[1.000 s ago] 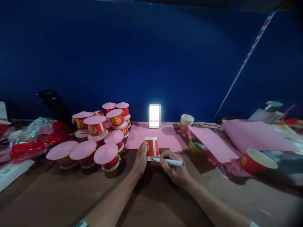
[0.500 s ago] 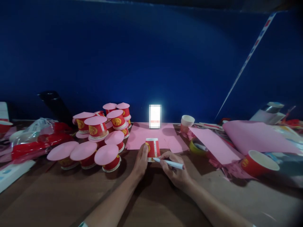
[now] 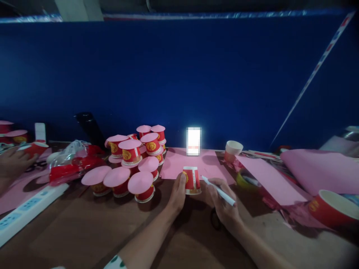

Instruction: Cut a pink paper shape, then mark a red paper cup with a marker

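An upside-down red paper cup (image 3: 192,180) stands on the near edge of a pink paper sheet (image 3: 179,164). My left hand (image 3: 178,193) grips the cup from its left side, fingers closed against it. My right hand (image 3: 224,203) is closed on a white marker pen (image 3: 218,191). The pen's tip points up and left, just right of the cup and slightly apart from it.
Several red cups capped with pink paper discs (image 3: 131,164) are piled to the left. A lit phone (image 3: 193,141) leans on the blue wall. Pink sheets (image 3: 266,179), an open red cup (image 3: 333,207), a power strip (image 3: 25,211) and another person's hand (image 3: 12,164) lie at the sides.
The view has swung left and up, bringing another person's hand into sight. My right hand has drawn the pen back from the cup's base; its tip now points up.
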Action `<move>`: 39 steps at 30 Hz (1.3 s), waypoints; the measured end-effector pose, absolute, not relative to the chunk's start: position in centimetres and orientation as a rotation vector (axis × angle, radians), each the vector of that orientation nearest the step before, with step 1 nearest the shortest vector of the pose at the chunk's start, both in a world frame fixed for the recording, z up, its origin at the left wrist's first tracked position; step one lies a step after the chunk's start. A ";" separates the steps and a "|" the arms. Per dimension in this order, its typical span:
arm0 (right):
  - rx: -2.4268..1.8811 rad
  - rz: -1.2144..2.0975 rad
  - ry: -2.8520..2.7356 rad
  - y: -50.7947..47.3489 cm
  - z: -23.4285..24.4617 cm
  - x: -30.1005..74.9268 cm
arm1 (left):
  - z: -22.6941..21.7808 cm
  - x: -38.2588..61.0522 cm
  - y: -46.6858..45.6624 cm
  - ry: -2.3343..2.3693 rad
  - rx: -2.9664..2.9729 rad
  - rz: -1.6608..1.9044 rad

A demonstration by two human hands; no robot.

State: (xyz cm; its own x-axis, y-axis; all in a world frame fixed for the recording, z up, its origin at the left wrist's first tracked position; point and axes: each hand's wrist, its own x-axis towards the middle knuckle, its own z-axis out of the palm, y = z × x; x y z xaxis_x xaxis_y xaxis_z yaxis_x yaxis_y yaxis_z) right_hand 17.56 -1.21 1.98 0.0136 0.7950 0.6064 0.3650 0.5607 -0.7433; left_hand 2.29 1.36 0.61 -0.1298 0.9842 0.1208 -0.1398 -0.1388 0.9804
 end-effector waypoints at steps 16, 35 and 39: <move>-1.150 0.267 -1.816 -0.5 0.6 17.6 | -0.2 2.3 1.6 1.037 1.071 1.457; -1.154 0.167 -1.828 -0.2 0.9 17.8 | -0.2 2.4 1.6 1.008 1.047 1.437; -1.123 0.180 -1.822 -0.3 0.9 17.8 | 0.0 2.3 1.6 1.016 1.061 1.436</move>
State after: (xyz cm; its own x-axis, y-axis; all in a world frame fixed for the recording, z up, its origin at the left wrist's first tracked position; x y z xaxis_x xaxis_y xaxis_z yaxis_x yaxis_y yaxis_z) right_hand 17.76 -0.31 0.87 -0.1233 0.7558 0.6431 0.6153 0.5667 -0.5479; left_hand 2.32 1.59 0.01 -0.0739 0.9931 0.0906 -0.2449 -0.1062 0.9637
